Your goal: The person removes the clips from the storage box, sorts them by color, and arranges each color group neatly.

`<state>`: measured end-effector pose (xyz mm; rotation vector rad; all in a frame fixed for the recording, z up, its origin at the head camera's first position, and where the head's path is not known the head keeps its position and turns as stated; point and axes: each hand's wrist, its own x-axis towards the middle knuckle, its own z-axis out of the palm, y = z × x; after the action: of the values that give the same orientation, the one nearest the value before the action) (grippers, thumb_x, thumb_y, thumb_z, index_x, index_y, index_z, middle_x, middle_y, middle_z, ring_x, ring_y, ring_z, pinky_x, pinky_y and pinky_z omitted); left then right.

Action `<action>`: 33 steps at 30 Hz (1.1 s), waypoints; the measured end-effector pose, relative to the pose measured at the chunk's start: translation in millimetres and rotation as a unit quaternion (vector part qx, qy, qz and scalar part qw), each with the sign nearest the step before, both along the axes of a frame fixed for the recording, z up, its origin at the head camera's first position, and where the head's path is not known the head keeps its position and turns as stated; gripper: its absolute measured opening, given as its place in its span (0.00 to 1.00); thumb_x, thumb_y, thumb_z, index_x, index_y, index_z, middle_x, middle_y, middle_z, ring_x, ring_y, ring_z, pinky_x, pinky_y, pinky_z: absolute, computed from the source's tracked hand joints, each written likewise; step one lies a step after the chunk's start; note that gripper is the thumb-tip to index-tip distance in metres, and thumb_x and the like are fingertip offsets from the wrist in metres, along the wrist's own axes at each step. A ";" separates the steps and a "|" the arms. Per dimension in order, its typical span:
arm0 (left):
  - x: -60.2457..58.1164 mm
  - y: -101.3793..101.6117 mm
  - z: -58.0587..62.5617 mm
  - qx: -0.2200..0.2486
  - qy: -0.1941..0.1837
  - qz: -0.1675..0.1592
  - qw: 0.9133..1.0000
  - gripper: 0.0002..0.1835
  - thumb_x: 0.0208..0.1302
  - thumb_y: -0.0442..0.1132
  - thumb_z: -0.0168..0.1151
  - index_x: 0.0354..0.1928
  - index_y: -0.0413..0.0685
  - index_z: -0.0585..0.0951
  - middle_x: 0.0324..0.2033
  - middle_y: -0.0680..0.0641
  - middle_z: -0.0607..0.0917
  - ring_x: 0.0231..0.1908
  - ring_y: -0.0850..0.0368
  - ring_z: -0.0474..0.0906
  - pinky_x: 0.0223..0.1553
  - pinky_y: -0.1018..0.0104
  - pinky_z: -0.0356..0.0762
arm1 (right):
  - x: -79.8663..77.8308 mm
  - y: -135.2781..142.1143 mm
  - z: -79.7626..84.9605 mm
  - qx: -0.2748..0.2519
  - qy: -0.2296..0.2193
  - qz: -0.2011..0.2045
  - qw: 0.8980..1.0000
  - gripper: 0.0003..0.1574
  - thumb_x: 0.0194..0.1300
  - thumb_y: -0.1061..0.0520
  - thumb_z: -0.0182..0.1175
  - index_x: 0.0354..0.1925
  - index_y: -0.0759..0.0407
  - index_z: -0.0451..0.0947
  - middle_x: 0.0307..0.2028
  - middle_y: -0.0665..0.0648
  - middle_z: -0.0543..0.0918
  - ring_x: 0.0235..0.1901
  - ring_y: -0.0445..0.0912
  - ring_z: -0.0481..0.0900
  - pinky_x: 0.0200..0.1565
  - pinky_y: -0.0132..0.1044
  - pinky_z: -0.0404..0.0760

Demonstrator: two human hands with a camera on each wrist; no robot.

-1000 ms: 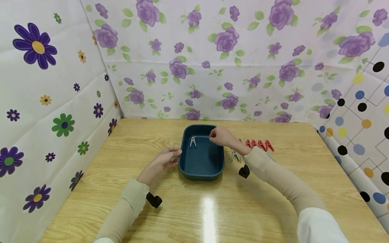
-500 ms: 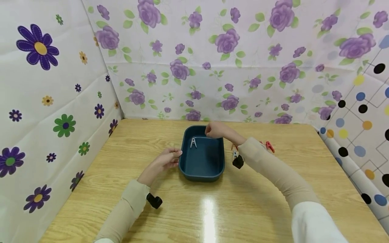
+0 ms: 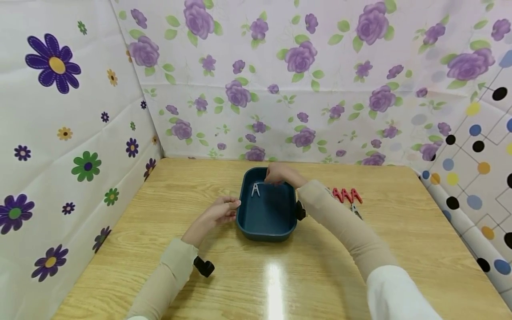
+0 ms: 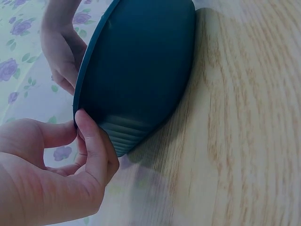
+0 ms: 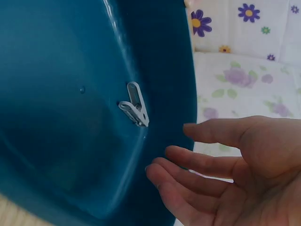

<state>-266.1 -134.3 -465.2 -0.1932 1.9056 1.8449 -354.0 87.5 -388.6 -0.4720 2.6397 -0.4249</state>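
Observation:
A dark teal plastic bin [image 3: 265,215] stands on the table. My left hand [image 3: 222,210] pinches its left rim between thumb and fingers; the left wrist view shows this hand [image 4: 56,165] at the outer wall. Inside the bin, near its far left corner, lies a pale grey clothespin [image 3: 255,190]. My right hand [image 3: 280,172] reaches over the bin's far end. In the right wrist view its fingers are loosely spread with nothing between them, a short way from the grey clothespin [image 5: 136,106].
Right of the bin, several red clothespins [image 3: 345,195] lie in a row on the wooden table [image 3: 320,275]. A grey clothespin [image 3: 355,211] sits just in front of them, and the right sleeve [image 3: 340,224] hides part of this area. A floral sheet [image 3: 240,124] hangs behind.
My right hand has moved left and lower over the far part of the bin. Its forearm has shifted left as well. The left hand stays on the rim.

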 end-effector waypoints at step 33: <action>0.2 -0.5 -0.5 0.013 0.005 -0.005 1.000 0.06 0.71 0.36 0.54 0.45 0.41 0.73 0.22 0.53 0.77 0.21 0.65 0.74 0.23 0.76 0.75 | -5.0 -50.1 -42.6 0.096 -0.029 -0.069 0.993 0.27 0.63 0.37 0.61 0.42 0.59 0.79 0.41 0.61 0.80 0.30 0.48 0.77 0.32 0.37 0.77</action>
<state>-265.9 -134.8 -465.7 -0.1665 1.8858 1.8656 -359.0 37.3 -431.2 -0.2128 2.6330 -0.2186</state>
